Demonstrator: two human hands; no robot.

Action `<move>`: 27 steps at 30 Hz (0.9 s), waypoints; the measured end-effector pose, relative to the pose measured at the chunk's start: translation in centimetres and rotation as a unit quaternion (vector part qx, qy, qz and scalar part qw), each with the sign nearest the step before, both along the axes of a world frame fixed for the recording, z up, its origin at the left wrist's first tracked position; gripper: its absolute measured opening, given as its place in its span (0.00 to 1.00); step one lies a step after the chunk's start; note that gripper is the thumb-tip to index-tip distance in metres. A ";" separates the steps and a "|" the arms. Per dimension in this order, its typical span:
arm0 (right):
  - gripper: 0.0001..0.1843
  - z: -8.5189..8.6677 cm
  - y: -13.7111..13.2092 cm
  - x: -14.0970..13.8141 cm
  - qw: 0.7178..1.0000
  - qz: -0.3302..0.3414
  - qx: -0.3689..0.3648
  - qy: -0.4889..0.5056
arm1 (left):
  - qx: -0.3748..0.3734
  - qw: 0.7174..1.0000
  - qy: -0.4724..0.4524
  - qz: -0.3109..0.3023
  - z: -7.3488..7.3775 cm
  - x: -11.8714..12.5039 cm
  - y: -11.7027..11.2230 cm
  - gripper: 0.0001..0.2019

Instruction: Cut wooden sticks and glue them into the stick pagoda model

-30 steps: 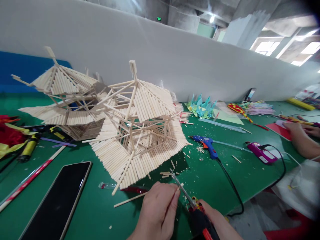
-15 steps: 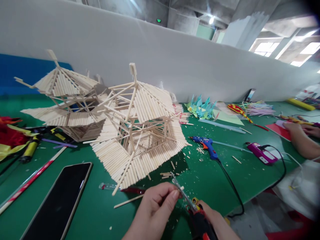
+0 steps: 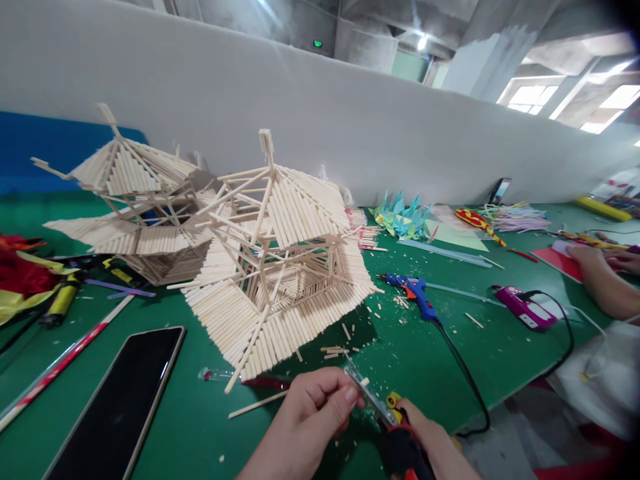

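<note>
My left hand [image 3: 315,410] is closed, with thumb and forefinger pinching a thin wooden stick [image 3: 365,382]; only its pale end shows, at the metal blade. My right hand [image 3: 425,427] is wrapped round the black and red handle of cutting shears [image 3: 407,450]. Their narrow silver blade points up and left, next to my left fingertips. A yellow round part sits by the handle's top. Just beyond my hands stands a two-tiered pavilion model of wooden sticks [image 3: 300,327], its upper roof covered only in part. Short cut stick pieces [image 3: 333,351] lie beside the blade.
A second stick pavilion [image 3: 135,173] stands at the left, behind a black phone [image 3: 115,407]. A blue glue gun [image 3: 413,290] lies to the right, its cable running off the table edge. A co-worker's arm [image 3: 607,283] rests at far right beside red paper [image 3: 557,262].
My right hand and the shears have shifted slightly, and my left hand has moved a little left. The pavilions and the glue gun stay in place.
</note>
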State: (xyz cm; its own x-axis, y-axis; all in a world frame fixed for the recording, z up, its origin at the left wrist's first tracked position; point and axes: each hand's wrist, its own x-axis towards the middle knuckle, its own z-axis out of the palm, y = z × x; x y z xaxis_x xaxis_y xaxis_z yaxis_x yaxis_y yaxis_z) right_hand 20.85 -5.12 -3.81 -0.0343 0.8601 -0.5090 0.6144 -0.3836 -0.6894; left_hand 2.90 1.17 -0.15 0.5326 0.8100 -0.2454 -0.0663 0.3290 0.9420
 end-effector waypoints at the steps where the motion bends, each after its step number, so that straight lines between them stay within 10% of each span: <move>1: 0.19 0.0 0.0 0.0 1.000 0.004 0.002 -0.002 | 0.022 0.999 0.023 0.015 -0.1 0.1 -0.1 0.13; 7: 0.29 0.0 -0.5 -0.3 0.999 -0.007 0.038 -0.003 | 0.172 0.973 0.118 0.098 0.1 0.1 -0.7 0.10; 13: 0.21 -0.5 -0.5 -0.4 0.999 -0.026 -0.011 0.019 | 0.023 0.998 0.052 -0.002 0.6 -0.4 -0.2 0.13; 20: 0.21 1.0 -0.1 -0.5 0.999 0.021 0.013 -0.031 | 0.190 0.977 0.081 0.057 0.2 -0.2 -0.8 0.09; 27: 0.14 -0.3 -0.3 -0.2 1.000 -0.022 -0.006 -0.009 | 0.111 0.993 0.046 0.005 0.0 -0.7 -0.3 0.10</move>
State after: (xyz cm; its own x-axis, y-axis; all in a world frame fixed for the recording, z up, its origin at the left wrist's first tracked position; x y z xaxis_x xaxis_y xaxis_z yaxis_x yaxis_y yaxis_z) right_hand 20.62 -5.38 -4.10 0.0137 0.8540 -0.5202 0.6092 -0.4197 -0.6729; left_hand 2.15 0.82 -0.18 0.5075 0.8550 -0.1071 0.0204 0.1123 0.9935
